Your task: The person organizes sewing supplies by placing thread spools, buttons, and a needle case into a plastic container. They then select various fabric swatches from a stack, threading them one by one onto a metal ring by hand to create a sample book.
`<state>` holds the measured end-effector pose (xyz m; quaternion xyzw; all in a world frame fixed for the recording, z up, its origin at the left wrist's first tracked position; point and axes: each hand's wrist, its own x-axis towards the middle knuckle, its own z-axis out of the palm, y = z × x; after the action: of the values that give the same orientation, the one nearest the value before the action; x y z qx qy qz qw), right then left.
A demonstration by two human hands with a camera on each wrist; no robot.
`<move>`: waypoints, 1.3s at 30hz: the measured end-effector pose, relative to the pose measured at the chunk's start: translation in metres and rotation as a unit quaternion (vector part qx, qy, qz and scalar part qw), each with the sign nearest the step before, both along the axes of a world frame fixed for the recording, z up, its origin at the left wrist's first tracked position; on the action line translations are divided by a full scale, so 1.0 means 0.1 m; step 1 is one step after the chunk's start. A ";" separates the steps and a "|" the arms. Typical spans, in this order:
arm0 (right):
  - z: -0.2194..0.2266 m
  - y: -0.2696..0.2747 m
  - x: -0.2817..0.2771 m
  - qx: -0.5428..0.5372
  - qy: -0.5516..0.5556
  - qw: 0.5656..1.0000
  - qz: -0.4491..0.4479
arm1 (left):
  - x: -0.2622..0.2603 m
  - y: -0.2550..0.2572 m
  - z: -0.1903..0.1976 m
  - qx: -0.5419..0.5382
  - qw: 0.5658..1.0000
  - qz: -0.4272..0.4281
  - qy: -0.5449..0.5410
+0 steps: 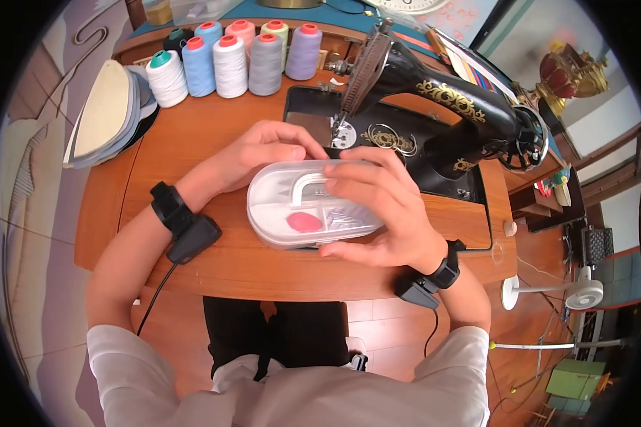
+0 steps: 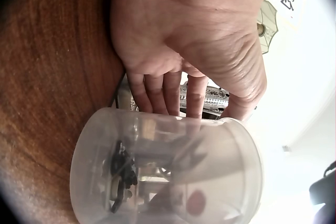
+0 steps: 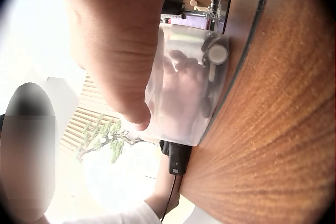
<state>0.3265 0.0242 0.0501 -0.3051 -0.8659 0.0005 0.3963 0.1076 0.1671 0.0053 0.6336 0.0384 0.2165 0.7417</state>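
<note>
A translucent plastic storage box (image 1: 267,226) with a white lid handle (image 1: 300,186) rests on the wooden table before the person. Through its lid show a pink oval piece (image 1: 304,222) and thin clear items in a compartment; dark pieces (image 2: 122,171) show through the wall in the left wrist view. The right hand (image 1: 388,203) grips the box's right part, thumb at the near side, fingers across the lid toward the far side. At the far left edge, the left hand (image 1: 267,151) touches the box with extended fingers (image 2: 170,92) and thumb.
Behind the box stands a black sewing machine (image 1: 452,99) with metal rings (image 1: 392,140) on its bed. Several thread cones (image 1: 231,67) line the table's back left. A stack of curved fabric pieces (image 1: 107,117) lies at the left edge.
</note>
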 end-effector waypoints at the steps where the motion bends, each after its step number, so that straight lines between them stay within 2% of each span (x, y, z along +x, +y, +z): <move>1: 0.01 -0.01 0.00 0.004 0.001 1.000 -0.004 | 0.00 0.01 0.00 0.006 1.000 0.003 0.000; 13: 0.04 -0.04 0.06 -0.007 -0.011 1.000 0.014 | 0.00 0.02 -0.03 -0.034 0.999 -0.009 0.007; 15: 0.16 -0.07 0.06 -0.087 0.020 0.996 0.024 | -0.02 0.01 0.00 -0.039 0.999 -0.004 0.004; 16: 0.20 -0.08 0.06 -0.081 0.020 0.996 0.030 | -0.02 -0.03 0.04 -0.056 0.998 -0.004 0.006; 18: 0.28 -0.08 0.11 -0.159 -0.010 0.987 0.005 | -0.03 -0.04 0.06 -0.076 0.997 0.000 0.004; 19: 0.26 -0.04 0.11 -0.151 0.004 0.989 0.005 | -0.02 -0.02 0.03 -0.077 0.997 0.002 -0.007; 21: 0.31 -0.05 0.14 -0.246 -0.039 0.968 -0.011 | -0.02 -0.02 0.04 -0.083 0.996 0.002 -0.016; 26: 0.51 -0.12 -0.04 -0.238 -0.066 0.969 -0.026 | -0.02 0.03 -0.02 -0.058 0.998 0.007 -0.010; 29: 0.57 -0.25 -0.02 -0.213 -0.062 0.973 -0.062 | -0.02 0.05 -0.04 -0.067 0.998 0.002 -0.011; 32: 0.69 -0.47 0.17 -0.159 -0.030 0.976 -0.147 | -0.02 0.05 -0.04 -0.090 0.996 0.015 -0.004; 33: 0.72 -0.55 0.28 -0.131 -0.009 0.980 -0.148 | -0.03 0.03 -0.01 -0.090 0.996 0.006 -0.005; 35: 0.75 -0.77 0.49 -0.133 0.073 0.966 -0.210 | -0.04 0.04 -0.02 -0.078 0.997 0.019 0.004; 37: 0.83 -0.98 0.76 -0.077 0.097 0.953 -0.278 | -0.03 0.07 -0.04 -0.068 0.998 -0.014 -0.002; 39: 0.90 -1.20 1.06 -0.028 0.103 0.931 -0.349 | -0.02 0.06 -0.06 -0.098 0.995 0.015 -0.029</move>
<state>0.4327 -0.0955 0.1403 -0.5976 -0.6586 -0.0825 0.4498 0.1054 0.1732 -0.0008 0.5509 0.0476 0.2410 0.7976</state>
